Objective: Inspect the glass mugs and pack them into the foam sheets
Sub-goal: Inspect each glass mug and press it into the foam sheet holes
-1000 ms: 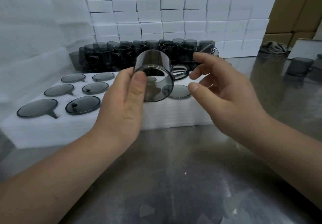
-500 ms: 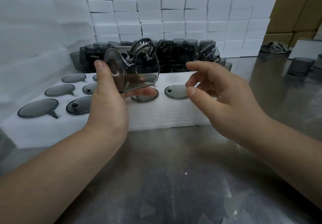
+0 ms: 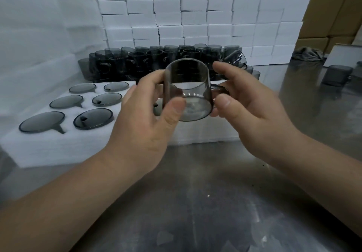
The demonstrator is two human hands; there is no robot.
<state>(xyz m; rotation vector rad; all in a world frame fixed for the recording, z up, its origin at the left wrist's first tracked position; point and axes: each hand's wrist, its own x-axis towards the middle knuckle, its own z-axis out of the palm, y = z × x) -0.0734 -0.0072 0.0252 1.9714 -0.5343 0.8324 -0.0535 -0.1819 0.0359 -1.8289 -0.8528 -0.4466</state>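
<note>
A smoky grey glass mug [image 3: 188, 89] is held up between both hands above the foam sheet [image 3: 58, 144], its base turned toward me and its handle pointing right. My left hand [image 3: 143, 122] grips its left side, thumb on the base rim. My right hand [image 3: 246, 102] holds its right side around the handle, thumb at the base edge. Several mugs sit sunk in the foam sheet's holes, showing only their round bases [image 3: 93, 118]. A crowd of loose grey mugs [image 3: 137, 61] stands behind the sheet.
The foam sheet lies on a shiny steel table [image 3: 195, 202]. A wall of white boxes [image 3: 195, 16] rises at the back, cardboard cartons [image 3: 337, 12] at the right. A lone mug [image 3: 336, 74] and a grey cloth [image 3: 307, 53] sit at the far right.
My left hand turned the mug from handle-up on its side to base toward me and moved it right. My right hand closed in and took hold of the handle side.
</note>
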